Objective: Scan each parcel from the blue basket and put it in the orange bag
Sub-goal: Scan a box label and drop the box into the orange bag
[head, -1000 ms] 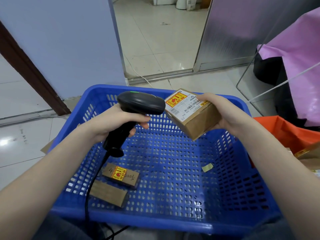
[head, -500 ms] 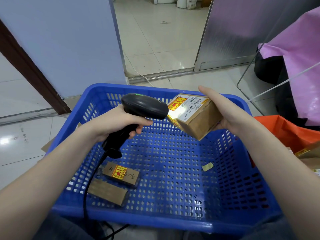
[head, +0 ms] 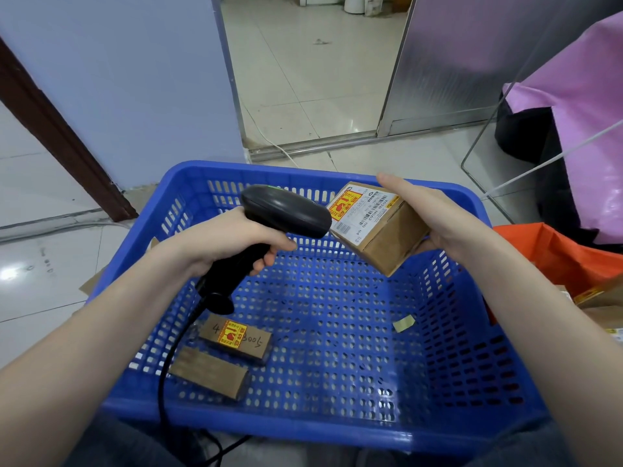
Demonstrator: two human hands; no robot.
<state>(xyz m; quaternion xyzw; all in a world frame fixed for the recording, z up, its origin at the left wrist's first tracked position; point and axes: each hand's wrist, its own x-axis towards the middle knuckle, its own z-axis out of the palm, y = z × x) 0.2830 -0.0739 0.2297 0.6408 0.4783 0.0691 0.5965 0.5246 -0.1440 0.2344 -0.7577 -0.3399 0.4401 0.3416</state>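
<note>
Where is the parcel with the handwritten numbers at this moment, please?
In the head view it lies on the blue basket floor, near-left corner, beside a plain brown parcel and below the scanner.

the held parcel (head: pixel 377 227) label reads "00 04"; a basket parcel (head: pixel 236 338) bears handwritten "4" and "3005".

Basket (head: pixel 337 428) bright blue, walls and floor pierced in rows of small slots. Scanner (head: pixel 286 210) matt black, black cable. Parcel (head: pixel 381 227) above basket plain brown card; white label with black barcodes, yellow-and-red sticker. Two parcels in basket's near-left corner brown: one (head: pixel 236 342) with yellow-red sticker and dark handwriting, other (head: pixel 209 374) plain. Bag (head: pixel 559 251) right of basket orange. Beyond it, pink sheet (head: pixel 580 102).
</note>
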